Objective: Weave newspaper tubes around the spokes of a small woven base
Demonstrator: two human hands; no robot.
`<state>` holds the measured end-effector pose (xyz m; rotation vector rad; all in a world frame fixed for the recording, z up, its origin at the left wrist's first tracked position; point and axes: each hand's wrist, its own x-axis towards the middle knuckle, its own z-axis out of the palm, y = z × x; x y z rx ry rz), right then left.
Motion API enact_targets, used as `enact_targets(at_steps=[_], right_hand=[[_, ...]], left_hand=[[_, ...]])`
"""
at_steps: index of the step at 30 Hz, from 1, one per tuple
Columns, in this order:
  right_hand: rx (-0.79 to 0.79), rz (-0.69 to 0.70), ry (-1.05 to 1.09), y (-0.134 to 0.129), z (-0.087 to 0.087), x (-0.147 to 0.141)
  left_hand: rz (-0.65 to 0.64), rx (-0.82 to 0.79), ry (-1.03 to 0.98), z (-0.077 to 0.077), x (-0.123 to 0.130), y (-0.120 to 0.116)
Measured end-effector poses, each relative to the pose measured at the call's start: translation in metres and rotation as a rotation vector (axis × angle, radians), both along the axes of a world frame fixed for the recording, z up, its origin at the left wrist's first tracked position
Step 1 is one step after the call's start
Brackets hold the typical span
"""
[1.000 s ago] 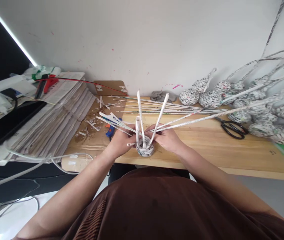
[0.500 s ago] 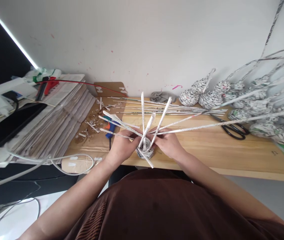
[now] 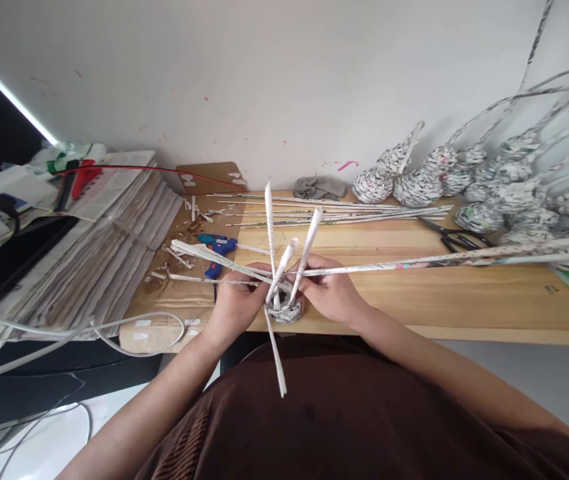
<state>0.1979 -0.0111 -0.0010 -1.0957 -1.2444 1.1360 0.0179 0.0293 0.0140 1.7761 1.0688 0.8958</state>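
Note:
A small round woven paper piece (image 3: 285, 311) stands at the table's front edge, with rolled paper sticks fanning out of its top. My left hand (image 3: 239, 300) is closed on its left side, fingers partly hidden behind the sticks. On the right side, my right hand (image 3: 331, 290) pinches long paper strands (image 3: 389, 267) where they meet the weave; they run off to the right. One stick (image 3: 277, 360) points down toward my lap.
Loose paper sticks (image 3: 334, 210), a grey cloth (image 3: 319, 188) and black scissors (image 3: 457, 238) lie behind. Woven gourd shapes (image 3: 417, 187) fill the back right. At left are a blue glue gun (image 3: 220, 250), paper scraps and a newspaper stack (image 3: 119, 247).
The long strands at right have come together and swung lower, nearer level. The front stick now points more steeply down. The view has shifted slightly.

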Motion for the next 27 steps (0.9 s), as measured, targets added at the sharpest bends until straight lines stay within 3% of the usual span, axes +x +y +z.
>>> enact_targets(at_steps=[7, 14, 21, 27], right_hand=[[-0.075, -0.023, -0.011, 0.0018, -0.0018, 0.0005], [-0.266, -0.072, 0.084, 0.0012, -0.0012, 0.0001], [-0.101, -0.044, 0.086, -0.0015, -0.0051, -0.004], [-0.007, -0.065, -0.066, -0.0047, -0.0041, -0.0014]], left_hand=[[0.06, 0.043, 0.133, 0.0041, 0.0005, -0.002], [0.093, -0.001, 0.072, 0.0012, 0.0011, -0.0041], [0.108, -0.1, 0.021, -0.0001, -0.0002, -0.0048], [0.108, -0.135, 0.055, 0.0026, -0.0012, -0.0037]])
